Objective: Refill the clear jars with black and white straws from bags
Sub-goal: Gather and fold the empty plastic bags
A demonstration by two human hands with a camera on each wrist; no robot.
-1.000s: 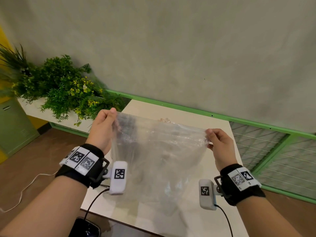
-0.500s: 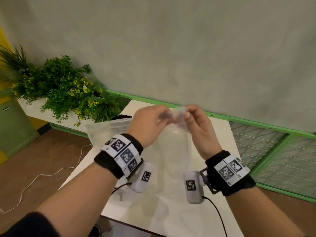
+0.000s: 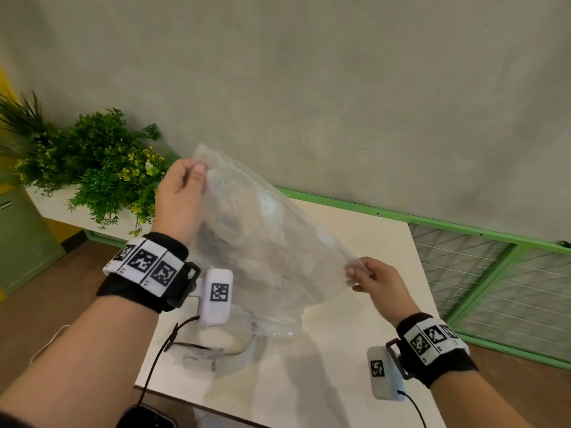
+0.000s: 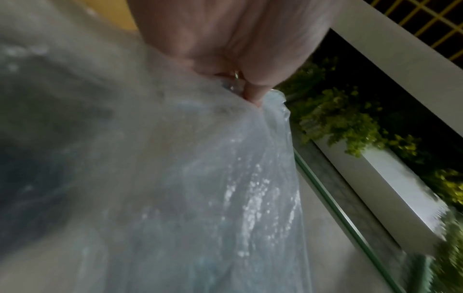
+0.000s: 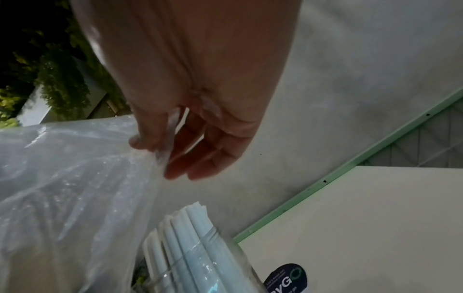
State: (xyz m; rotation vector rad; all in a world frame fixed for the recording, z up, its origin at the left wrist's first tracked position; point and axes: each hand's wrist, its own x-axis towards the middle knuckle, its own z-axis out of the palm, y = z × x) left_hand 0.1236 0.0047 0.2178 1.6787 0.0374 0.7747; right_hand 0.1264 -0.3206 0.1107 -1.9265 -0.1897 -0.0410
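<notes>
A clear empty plastic bag (image 3: pixel 265 242) is stretched in the air above the table (image 3: pixel 380 242). My left hand (image 3: pixel 182 193) pinches its upper corner, high and to the left; the pinch shows close up in the left wrist view (image 4: pixel 250 93). My right hand (image 3: pixel 374 276) pinches the lower right corner between thumb and fingers (image 5: pixel 160 146). In the right wrist view a clear jar (image 5: pixel 200 263) packed with white straws (image 5: pixel 185 234) stands below the bag. Through the bag the jars are only faint shapes in the head view.
A white planter with green plants (image 3: pixel 92 168) sits left of the table. A green rail and wire mesh (image 3: pixel 494 273) run along the back and right. A dark round label (image 5: pixel 285 279) lies on the table. Cables hang from both wrist cameras.
My hands had come together at the bag's top half a second ago. Now they have pulled apart, the left risen up-left and the right dropped down-right, stretching the bag on a slant.
</notes>
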